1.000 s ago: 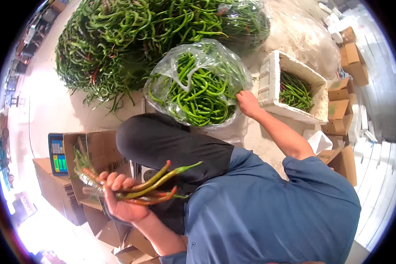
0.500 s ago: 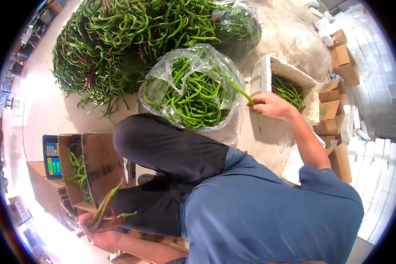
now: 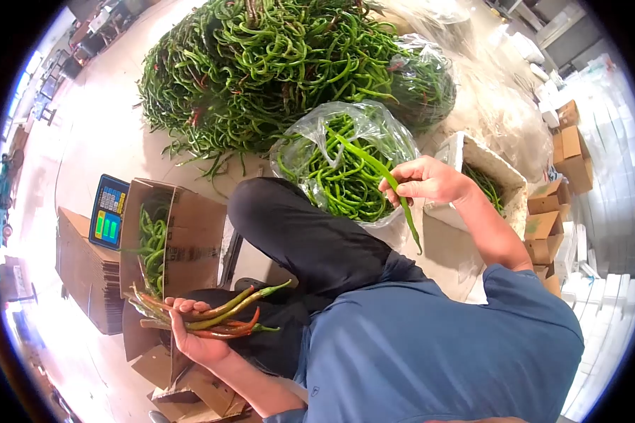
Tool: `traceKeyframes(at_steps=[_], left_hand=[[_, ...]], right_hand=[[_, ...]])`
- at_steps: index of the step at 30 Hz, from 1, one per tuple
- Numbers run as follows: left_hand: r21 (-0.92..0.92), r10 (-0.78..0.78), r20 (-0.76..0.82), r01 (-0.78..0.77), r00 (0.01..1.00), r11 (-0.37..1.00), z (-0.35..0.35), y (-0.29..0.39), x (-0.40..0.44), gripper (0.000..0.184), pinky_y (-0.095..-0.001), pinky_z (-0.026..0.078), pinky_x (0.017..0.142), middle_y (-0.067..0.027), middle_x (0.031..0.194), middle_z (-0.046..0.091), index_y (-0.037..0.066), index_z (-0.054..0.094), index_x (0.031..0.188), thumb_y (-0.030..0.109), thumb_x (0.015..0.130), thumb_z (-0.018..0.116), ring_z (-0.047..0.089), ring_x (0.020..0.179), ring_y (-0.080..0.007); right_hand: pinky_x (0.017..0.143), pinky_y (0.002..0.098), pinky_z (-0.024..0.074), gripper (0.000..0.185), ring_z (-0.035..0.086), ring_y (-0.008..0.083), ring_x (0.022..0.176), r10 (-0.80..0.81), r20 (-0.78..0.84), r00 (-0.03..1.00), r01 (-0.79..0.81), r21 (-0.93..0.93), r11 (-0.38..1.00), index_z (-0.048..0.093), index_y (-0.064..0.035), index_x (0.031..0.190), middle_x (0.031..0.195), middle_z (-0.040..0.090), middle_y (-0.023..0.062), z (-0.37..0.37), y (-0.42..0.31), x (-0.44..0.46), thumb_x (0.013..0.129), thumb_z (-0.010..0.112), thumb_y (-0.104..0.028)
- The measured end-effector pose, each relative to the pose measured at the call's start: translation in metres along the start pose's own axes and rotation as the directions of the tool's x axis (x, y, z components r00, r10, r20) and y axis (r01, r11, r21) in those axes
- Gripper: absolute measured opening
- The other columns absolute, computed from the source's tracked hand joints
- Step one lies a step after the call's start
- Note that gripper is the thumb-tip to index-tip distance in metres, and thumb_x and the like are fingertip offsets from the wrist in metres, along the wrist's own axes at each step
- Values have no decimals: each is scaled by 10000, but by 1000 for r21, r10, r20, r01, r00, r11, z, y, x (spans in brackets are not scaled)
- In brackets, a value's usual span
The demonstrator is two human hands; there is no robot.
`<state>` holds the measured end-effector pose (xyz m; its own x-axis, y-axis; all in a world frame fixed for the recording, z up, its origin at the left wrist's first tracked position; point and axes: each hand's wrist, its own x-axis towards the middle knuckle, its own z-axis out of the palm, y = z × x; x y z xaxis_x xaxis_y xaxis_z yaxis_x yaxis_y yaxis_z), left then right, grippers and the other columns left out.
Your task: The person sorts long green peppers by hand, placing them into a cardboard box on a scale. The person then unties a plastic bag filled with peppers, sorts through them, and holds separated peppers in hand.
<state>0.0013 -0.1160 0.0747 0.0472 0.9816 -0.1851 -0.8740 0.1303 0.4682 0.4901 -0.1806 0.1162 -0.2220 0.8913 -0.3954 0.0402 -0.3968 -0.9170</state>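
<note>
My left hand [image 3: 194,331] is closed around a bunch of reddish and brownish-green chili peppers [image 3: 222,317], held over my leg beside an open cardboard box. My right hand [image 3: 430,180] pinches one long green chili pepper [image 3: 374,166], which hangs slantwise above a clear plastic bag [image 3: 293,151]. Many green chili peppers [image 3: 339,190] fill that bag. To the right of it, partly behind my right forearm, stands a white foam box [image 3: 504,151] with more peppers inside. Green peppers [image 3: 152,243] also lie in the cardboard box [image 3: 194,233] on the left.
A large heap of green chili peppers [image 3: 261,70] covers the floor ahead, beside another filled plastic bag [image 3: 423,81]. A scale display [image 3: 109,211] stands behind the cardboard box. Flattened cardboard [image 3: 88,271] is stacked at the left; cartons [image 3: 571,151] and white foam boxes line the right.
My right hand has lifted the green pepper away from the foam box, toward the plastic bag and my body. My left hand has moved up and right with its bunch. The view has shifted.
</note>
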Motion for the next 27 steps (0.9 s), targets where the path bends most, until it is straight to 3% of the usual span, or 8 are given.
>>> traceKeyframes(at_steps=[5,8,12,13,16,25,27], left_hand=[[-35,-47,-20,47,999,998,-13,-7,1,248,-360,493,843,-38,1014,535,77,489,1259,100,1013,503,574,921,-154],[-27,-91,-6,91,996,995,-14,-16,4,242,-371,491,848,-41,1033,547,71,503,1248,105,1008,511,572,924,-165],[-32,-139,25,140,990,990,-11,-27,5,227,-363,490,863,-38,1012,574,56,518,1230,112,1010,522,584,926,-160],[-37,-146,19,147,989,988,-8,-30,4,225,-362,490,862,-39,1017,577,59,520,1229,109,1009,522,584,931,-161],[-44,-163,20,163,986,986,-4,-35,1,227,-361,491,861,-41,1024,579,67,522,1232,101,1008,517,585,941,-162],[-22,-186,-35,186,982,982,-6,-41,-2,254,-393,504,847,-47,1007,575,95,531,1238,109,986,555,586,908,-162],[-44,-195,-20,194,981,980,-2,-42,-2,256,-395,505,849,-47,1011,575,95,532,1237,103,983,558,584,912,-164]], right_hand=[[697,236,489,256,609,85,827,-5,-61,998,-3,-128,992,649,20,1167,929,686,47,19,-3,1,930,647,-77],[682,245,471,226,584,79,803,-120,-58,991,85,-419,904,675,11,1118,887,670,26,29,-13,-2,910,682,-77],[677,282,469,248,578,117,777,-197,-49,979,152,-467,871,677,18,1082,854,647,55,38,-15,-2,872,733,-103],[684,303,475,264,594,153,774,-152,-47,987,116,-436,892,669,21,1073,863,645,82,41,-22,-2,861,746,-117],[689,316,478,258,602,173,778,-254,34,967,234,-519,822,666,20,1065,873,647,89,42,-24,4,862,742,-121],[699,321,485,281,624,207,801,-208,37,977,192,-563,804,660,25,1062,888,654,108,50,-38,15,840,748,-123],[704,325,490,283,628,212,806,-305,-42,952,193,-690,698,659,24,1064,896,659,109,38,-29,14,833,738,-119]])
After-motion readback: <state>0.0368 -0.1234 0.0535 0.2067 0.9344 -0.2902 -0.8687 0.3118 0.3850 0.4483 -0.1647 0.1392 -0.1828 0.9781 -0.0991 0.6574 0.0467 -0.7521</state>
